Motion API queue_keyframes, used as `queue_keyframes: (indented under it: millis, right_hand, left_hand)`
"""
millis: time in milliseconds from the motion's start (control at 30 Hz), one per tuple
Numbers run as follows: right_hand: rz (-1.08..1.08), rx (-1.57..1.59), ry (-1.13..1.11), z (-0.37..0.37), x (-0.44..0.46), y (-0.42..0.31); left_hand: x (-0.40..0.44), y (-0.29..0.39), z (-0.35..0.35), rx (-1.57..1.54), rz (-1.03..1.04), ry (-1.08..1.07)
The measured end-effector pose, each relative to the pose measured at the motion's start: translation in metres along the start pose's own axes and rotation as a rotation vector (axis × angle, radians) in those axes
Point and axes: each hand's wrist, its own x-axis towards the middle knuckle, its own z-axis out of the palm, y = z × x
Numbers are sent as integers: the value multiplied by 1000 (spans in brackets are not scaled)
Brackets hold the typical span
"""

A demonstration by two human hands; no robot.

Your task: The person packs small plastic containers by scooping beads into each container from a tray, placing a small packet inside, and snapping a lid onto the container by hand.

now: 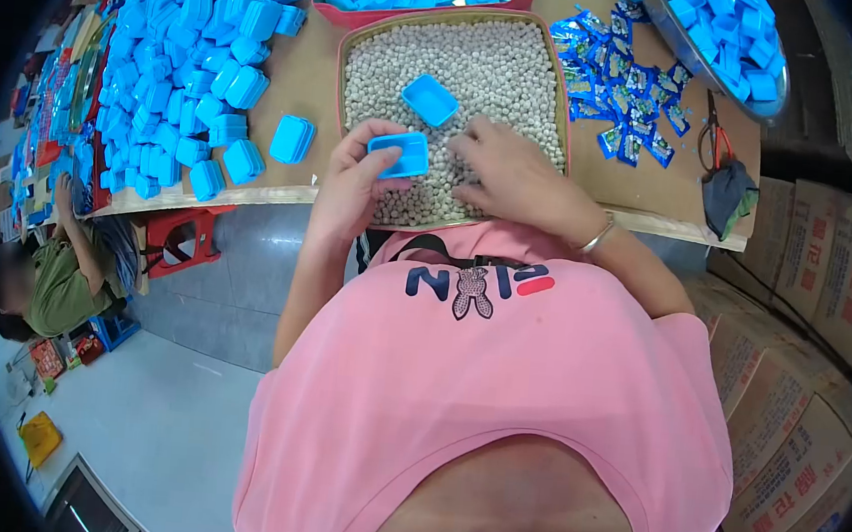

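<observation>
My left hand is wrapped round a small open blue box, held above the near left part of a shallow tray full of pale round beads. A second open blue box lies on the beads near the middle. To the right of both boxes, my right hand reaches down to the beads with its fingers apart and curved. Its fingertips touch the beads, and I see nothing held in them.
Closed blue boxes heap up at the left. Blue packets, scissors and a metal bowl of blue pieces are at the right. Behind the tray stands a red-rimmed container. Another person is at far left; cartons stand right.
</observation>
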Motion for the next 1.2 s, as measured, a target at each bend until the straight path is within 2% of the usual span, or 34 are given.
queue_keyframes:
  millis: [67, 133, 167, 200, 267, 333, 500, 667, 867, 967, 1000, 1033, 1133, 1200]
  right_hand:
    - [-30, -12, 52, 11, 0, -1]
    - [-48, 96, 19, 3, 2, -1]
    - [-10, 151, -21, 6, 1, 4]
    - [14, 121, -69, 9, 1, 9]
    - [-87, 52, -8, 10, -4, 16]
    - [-99, 36, 61, 0, -5, 12]
    - [-16, 159, -85, -13, -5, 16]
    - [12, 299, 2, -30, -8, 27]
    - [-70, 189, 157, -25, 8, -16]
    - [20, 264, 204, -25, 11, -25]
    - [-63, 183, 219, -24, 10, -19]
    - [-204, 237, 369, -20, 9, -13]
    - [-33, 335, 355, -40, 0, -5]
    - [90, 75, 308, -40, -7, 9]
  left_hand:
    - [-3, -1, 5, -17, -4, -30]
    - [-3, -8, 7, -68, 4, 49]
    - [0, -13, -1, -52, -18, -7]
    - [6, -23, -6, 17, 72, -21]
    - [9, -19, 2, -29, 43, -34]
    - [9, -6, 17, 6, 49, -46]
    - [14, -13, 19, 138, 90, -53]
    - [20, -24, 22, 150, 97, -98]
    - [30, -38, 34, -123, 57, -204]
    - [26, -29, 38, -227, 32, -110]
    - [30, -32, 30, -255, 32, -134]
    - [27, -28, 30, -299, 19, -94]
    - [30, -14, 33, -288, 30, -70]
    - [33, -10, 27, -247, 138, -104]
